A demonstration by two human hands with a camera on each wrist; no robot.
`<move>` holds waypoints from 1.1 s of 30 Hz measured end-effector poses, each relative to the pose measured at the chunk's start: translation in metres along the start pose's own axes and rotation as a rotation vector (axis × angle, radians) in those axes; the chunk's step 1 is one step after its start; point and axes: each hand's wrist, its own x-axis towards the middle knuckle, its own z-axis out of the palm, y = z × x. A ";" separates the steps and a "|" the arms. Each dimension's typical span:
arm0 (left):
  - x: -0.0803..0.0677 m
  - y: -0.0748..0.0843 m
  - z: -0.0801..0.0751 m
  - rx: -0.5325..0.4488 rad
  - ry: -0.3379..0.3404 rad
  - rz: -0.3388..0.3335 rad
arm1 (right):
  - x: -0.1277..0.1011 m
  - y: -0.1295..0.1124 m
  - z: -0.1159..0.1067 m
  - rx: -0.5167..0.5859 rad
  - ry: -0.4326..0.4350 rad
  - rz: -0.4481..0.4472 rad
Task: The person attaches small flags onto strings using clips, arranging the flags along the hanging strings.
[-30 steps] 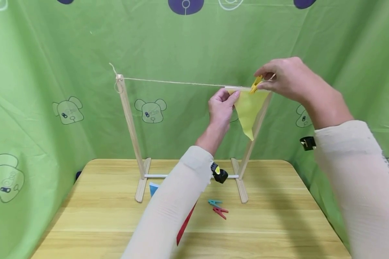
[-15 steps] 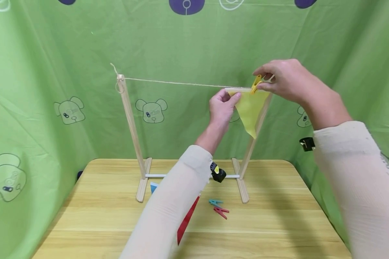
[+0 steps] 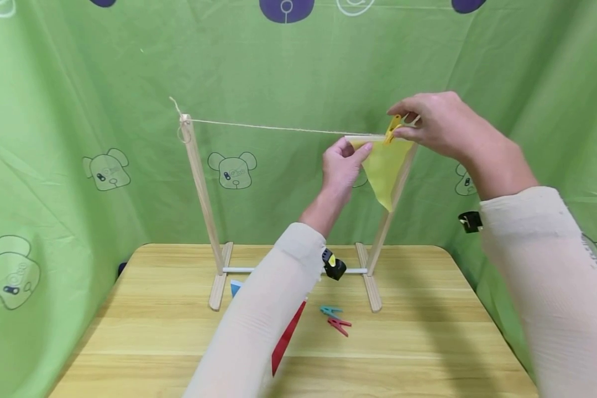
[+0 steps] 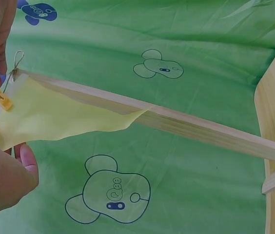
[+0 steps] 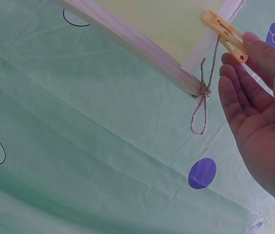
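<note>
Head view: green cloth (image 3: 79,83) printed with cartoon bears walls in a wooden desk (image 3: 154,342). On the desk stands a wooden frame (image 3: 199,188) of two uprights, with a string (image 3: 268,128) stretched between their tops. A yellow triangular flag (image 3: 384,168) hangs point-down from the string, close to the right upright. The left hand (image 3: 342,166) pinches the flag's left top corner just under the string. The right hand (image 3: 438,124) holds a yellow clothespin (image 3: 392,129) between thumb and fingertips, its jaws straddling the string and the flag's white top band.

Over the last second almost nothing has shifted: both hands have held their places at the string, and the clothespin has stayed astride the band at the same spot. That stillness suggests the pin is seated or being settled on the flag, with neither hand having let go yet.

The right wrist view shows the fingers mostly straight, only their tips meeting the pin's tail, beside the knot (image 5: 204,92) at the upright's end.

Lower down, a red flag (image 3: 286,342) and the corner of a blue one (image 3: 236,288) lie on the desk, partly hidden by the left sleeve. A teal clothespin (image 3: 330,312) and a red clothespin (image 3: 339,326) lie touching, near the frame's right foot.
</note>
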 end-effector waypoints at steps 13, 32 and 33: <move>0.000 -0.002 -0.013 0.016 -0.014 -0.032 | -0.008 0.001 0.003 0.040 0.059 -0.014; -0.009 -0.003 -0.038 0.023 -0.093 -0.022 | -0.048 -0.001 0.030 0.157 0.326 -0.001; -0.010 -0.002 -0.040 0.022 -0.096 -0.019 | -0.049 -0.002 0.032 0.159 0.343 -0.005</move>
